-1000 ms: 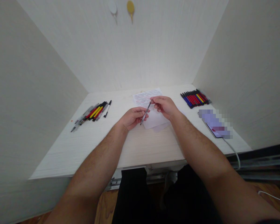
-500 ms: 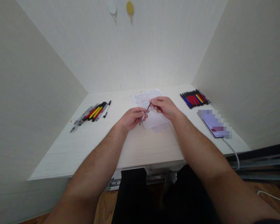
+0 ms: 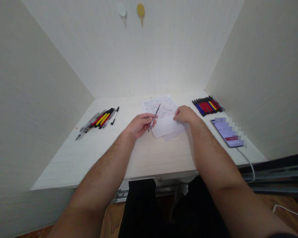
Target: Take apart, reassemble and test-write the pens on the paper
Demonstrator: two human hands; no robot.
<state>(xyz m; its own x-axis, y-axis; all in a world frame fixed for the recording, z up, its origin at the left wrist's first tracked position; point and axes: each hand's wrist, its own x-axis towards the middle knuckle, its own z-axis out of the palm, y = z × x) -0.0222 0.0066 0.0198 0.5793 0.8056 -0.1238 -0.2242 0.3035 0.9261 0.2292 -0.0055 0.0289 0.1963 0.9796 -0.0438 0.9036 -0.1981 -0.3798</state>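
My left hand [image 3: 142, 125] is closed around a slim, clear-barrelled pen [image 3: 154, 118], which tilts with its thin dark end up and to the right. My right hand [image 3: 185, 114] is over the right side of the paper, with thumb and fingertips pressed together. Whatever is between those fingers, if anything, is hidden. Below both hands lies a white sheet of paper [image 3: 164, 127], its far part covered with coloured pen strokes [image 3: 159, 105].
A loose pile of pens [image 3: 99, 120] lies at the left, beside a white-and-black pen [image 3: 115, 115]. At the right, a neat row of red, blue and yellow pens [image 3: 207, 105] sits behind a phone [image 3: 225, 134] with a white cable [image 3: 247, 158]. Walls enclose the white desk [image 3: 89, 158].
My right hand has come off the pen's upper end and moved right and slightly down, over the paper. The pen's thin dark end now shows. My left hand has stayed nearly still.
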